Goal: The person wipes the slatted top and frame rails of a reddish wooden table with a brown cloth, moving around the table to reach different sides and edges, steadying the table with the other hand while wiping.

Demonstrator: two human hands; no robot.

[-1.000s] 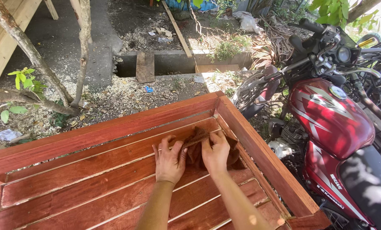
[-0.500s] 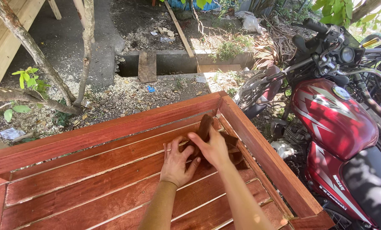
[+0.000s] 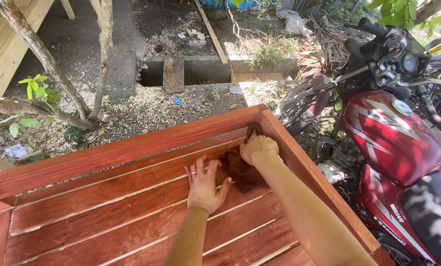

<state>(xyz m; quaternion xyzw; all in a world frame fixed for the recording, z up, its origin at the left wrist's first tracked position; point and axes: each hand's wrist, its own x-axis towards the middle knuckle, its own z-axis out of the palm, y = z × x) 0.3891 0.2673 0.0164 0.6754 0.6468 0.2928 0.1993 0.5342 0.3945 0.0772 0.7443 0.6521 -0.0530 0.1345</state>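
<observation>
A reddish-brown slatted wooden panel with a raised frame [image 3: 132, 148] fills the lower part of the head view. My left hand [image 3: 204, 185] lies flat on the slats, fingers spread, its fingertips at the edge of a dark brown rag [image 3: 239, 170]. My right hand [image 3: 258, 148] is closed around the rag's upper end and presses it into the far right corner, against the frame rail [image 3: 304, 167]. Part of the rag is hidden under my right hand.
A red motorcycle [image 3: 393, 143] stands close beside the panel's right edge. Beyond the far rail are sawdust-strewn ground, a leaning tree trunk [image 3: 43, 59], a concrete drain [image 3: 201, 71] and loose planks. Pale timber boards [image 3: 3, 34] stand at the upper left.
My right hand has moved with the rag up toward the far right corner of the frame. My left hand has shifted slightly and now rests flat beside the rag.
</observation>
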